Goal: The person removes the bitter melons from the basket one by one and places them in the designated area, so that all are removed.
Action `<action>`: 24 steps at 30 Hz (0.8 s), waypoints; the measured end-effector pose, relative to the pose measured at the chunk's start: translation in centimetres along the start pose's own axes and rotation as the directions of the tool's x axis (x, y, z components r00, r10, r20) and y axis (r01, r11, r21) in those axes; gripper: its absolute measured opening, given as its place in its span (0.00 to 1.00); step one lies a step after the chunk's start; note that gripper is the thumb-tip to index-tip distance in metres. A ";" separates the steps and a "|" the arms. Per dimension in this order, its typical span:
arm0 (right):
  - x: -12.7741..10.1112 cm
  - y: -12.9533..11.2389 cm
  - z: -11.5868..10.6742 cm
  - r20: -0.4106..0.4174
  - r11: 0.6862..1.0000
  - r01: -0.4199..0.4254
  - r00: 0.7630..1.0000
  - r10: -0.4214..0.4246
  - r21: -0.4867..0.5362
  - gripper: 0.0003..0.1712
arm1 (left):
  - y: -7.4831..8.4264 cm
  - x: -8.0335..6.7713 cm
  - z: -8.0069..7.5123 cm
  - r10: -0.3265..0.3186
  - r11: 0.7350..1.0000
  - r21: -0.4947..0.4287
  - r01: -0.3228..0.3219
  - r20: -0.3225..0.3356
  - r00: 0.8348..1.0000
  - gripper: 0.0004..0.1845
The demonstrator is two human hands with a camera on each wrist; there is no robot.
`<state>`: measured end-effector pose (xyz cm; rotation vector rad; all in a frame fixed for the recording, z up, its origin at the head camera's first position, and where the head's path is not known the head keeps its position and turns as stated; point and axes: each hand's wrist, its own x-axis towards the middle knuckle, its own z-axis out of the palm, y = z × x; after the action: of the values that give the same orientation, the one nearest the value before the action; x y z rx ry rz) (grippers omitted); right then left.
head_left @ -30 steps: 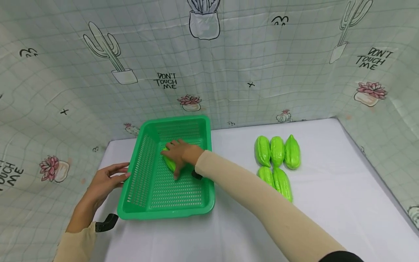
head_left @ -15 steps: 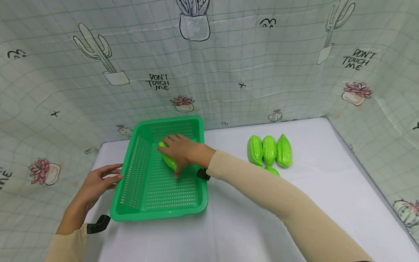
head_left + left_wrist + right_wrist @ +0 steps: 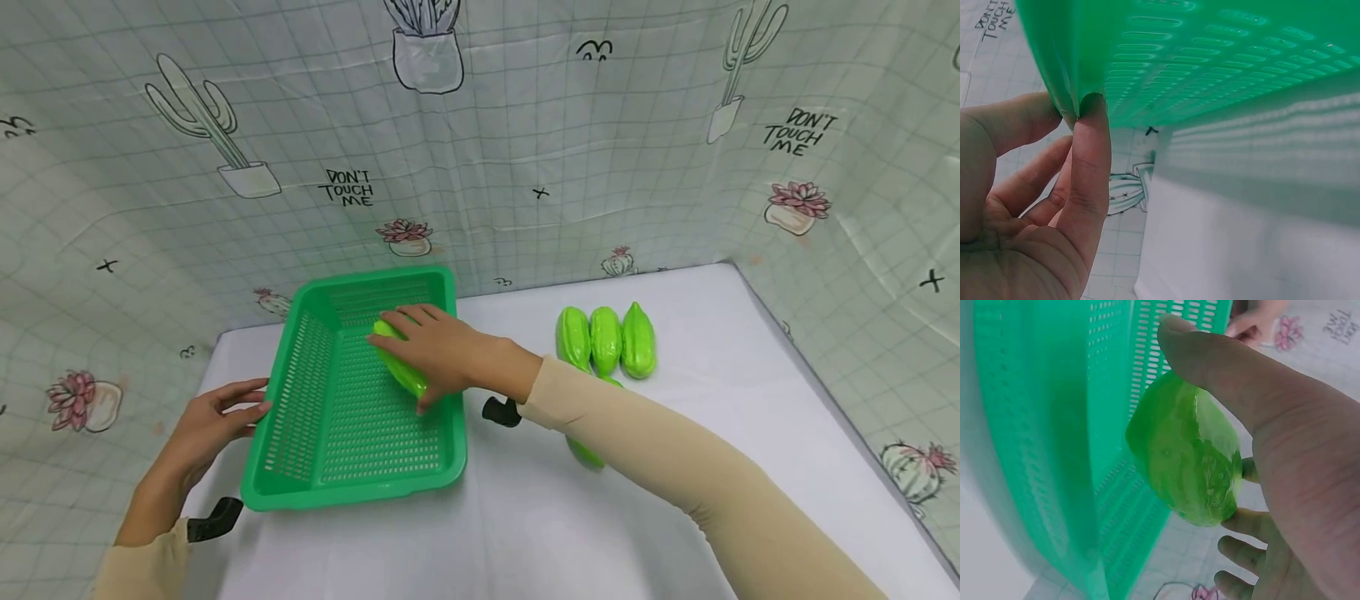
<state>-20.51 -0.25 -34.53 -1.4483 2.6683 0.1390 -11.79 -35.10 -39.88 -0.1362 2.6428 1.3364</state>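
My right hand (image 3: 442, 350) grips a shiny lime-green, ridged gourd-like vegetable (image 3: 401, 367) above the right half of a green plastic basket (image 3: 356, 497). In the right wrist view, the thumb lies on one side of the vegetable (image 3: 1185, 450) and the fingers on the other, with the basket wall (image 3: 1035, 456) beside it. My left hand (image 3: 210, 429) pinches the basket's left rim; the left wrist view shows the thumb and a finger (image 3: 1088, 169) on opposite sides of that rim. No other vegetable shows inside the basket.
Three matching green vegetables (image 3: 606, 340) lie in a row on the white tablecloth (image 3: 720, 417) to the right. More lie in front of them, partly hidden by my right sleeve (image 3: 645, 450). A cactus-printed curtain (image 3: 495, 150) encloses the table's back and sides.
My right hand has raised the vegetable off the basket's floor and carried it toward the right rim. The left hand keeps its hold. The whole head view has shifted slightly.
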 end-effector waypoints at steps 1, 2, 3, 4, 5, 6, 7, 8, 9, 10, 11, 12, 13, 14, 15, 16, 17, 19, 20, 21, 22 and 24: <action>-0.4 0.1 0.1 -0.013 1.000 0.001 1.000 0.000 0.006 0.70 | 0.0 0.0 0.0 -0.002 1.000 0.001 0.002 -0.002 1.000 0.32; -0.8 0.3 0.2 -0.026 1.000 -0.002 1.000 0.002 0.013 0.70 | 0.0 0.0 0.0 -0.004 1.000 0.002 0.004 -0.004 1.000 0.32; -1.3 0.5 0.3 -0.039 1.000 -0.004 0.999 0.005 0.021 0.70 | -0.1 0.1 0.0 -0.005 1.000 0.005 0.005 -0.004 1.000 0.32; -1.8 0.7 0.3 -0.051 1.000 -0.007 0.999 0.008 0.030 0.70 | -0.1 0.1 0.0 -0.004 1.000 0.007 0.004 -0.003 1.000 0.32; -2.2 0.9 0.4 -0.064 0.999 -0.010 0.998 0.013 0.038 0.70 | -0.1 0.1 0.0 -0.003 1.000 0.008 0.003 -0.001 1.000 0.32; -2.7 1.0 0.5 -0.075 0.999 -0.014 0.997 0.018 0.049 0.70 | -0.1 0.1 0.0 -0.002 1.000 0.006 0.002 -0.001 1.000 0.32; -3.2 1.2 0.5 -0.083 0.998 -0.020 0.996 0.025 0.059 0.69 | -0.1 0.1 0.0 0.000 1.000 0.007 0.000 0.000 1.000 0.32; -3.7 1.4 0.6 -0.092 0.997 -0.024 0.995 0.031 0.069 0.69 | -0.1 0.1 0.0 0.002 1.000 0.006 -0.002 0.002 1.000 0.32; -4.2 1.5 0.7 -0.101 0.997 -0.028 0.994 0.035 0.075 0.69 | -0.1 0.0 0.0 0.004 1.000 0.003 -0.004 0.004 1.000 0.32; -4.7 1.7 0.7 -0.108 0.996 -0.032 0.993 0.040 0.078 0.69 | -0.1 0.0 0.0 0.005 1.000 0.001 -0.005 0.004 1.000 0.32; -5.2 1.9 0.8 -0.116 0.996 -0.034 0.992 0.044 0.080 0.69 | -0.1 0.0 0.0 0.007 1.000 -0.001 -0.007 0.002 1.000 0.32; -5.6 2.0 0.9 -0.126 0.996 -0.037 0.991 0.047 0.080 0.69 | -0.1 0.0 0.0 0.007 1.000 -0.005 -0.007 0.000 1.000 0.32; -6.0 2.2 1.0 -0.140 0.997 -0.038 0.989 0.048 0.073 0.69 | -0.1 0.0 0.0 0.009 1.000 -0.008 -0.009 -0.002 1.000 0.32; -6.4 2.3 1.1 -0.156 0.997 -0.038 0.987 0.048 0.067 0.69 | -0.1 -0.1 0.0 0.010 1.000 -0.010 -0.010 -0.004 1.000 0.33; -6.9 2.4 1.2 -0.169 0.997 -0.040 0.984 0.051 0.064 0.69 | -0.1 -0.1 0.0 0.011 1.000 -0.013 -0.011 -0.006 1.000 0.33; -7.3 2.6 1.4 -0.186 0.997 -0.041 0.981 0.052 0.060 0.69 | -0.2 -0.1 0.0 0.013 1.000 -0.015 -0.013 -0.009 1.000 0.33; -7.7 2.7 1.4 -0.201 0.997 -0.044 0.978 0.055 0.061 0.69 | -0.2 -0.1 0.0 0.015 1.000 -0.020 -0.015 -0.011 1.000 0.33; -8.5 3.0 1.6 -0.226 0.996 -0.053 0.972 0.066 0.065 0.69 | -0.2 -0.1 0.0 0.020 1.000 -0.018 -0.020 -0.010 1.000 0.33; -8.9 3.1 1.7 -0.233 0.996 -0.059 0.970 0.074 0.073 0.69 | -0.3 -0.1 0.0 0.023 1.000 -0.016 -0.023 -0.009 1.000 0.32; -9.3 3.2 1.8 -0.238 0.995 -0.064 0.968 0.082 0.083 0.69 | -0.3 -0.1 -0.1 0.024 1.000 -0.015 -0.024 -0.008 1.000 0.32; -9.7 3.3 1.9 -0.244 0.994 -0.067 0.966 0.088 0.091 0.68 | -0.3 0.0 -0.1 0.023 1.000 -0.012 -0.023 -0.007 1.000 0.32; -10.5 3.5 2.1 -0.247 0.990 -0.077 0.964 0.103 0.115 0.68 | -0.2 0.0 0.0 0.016 1.000 -0.006 -0.016 -0.004 1.000 0.32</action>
<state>-17.65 10.64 -35.06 -1.3983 2.8918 -0.1889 -11.80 -35.26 -40.04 -0.1184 2.6494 1.3502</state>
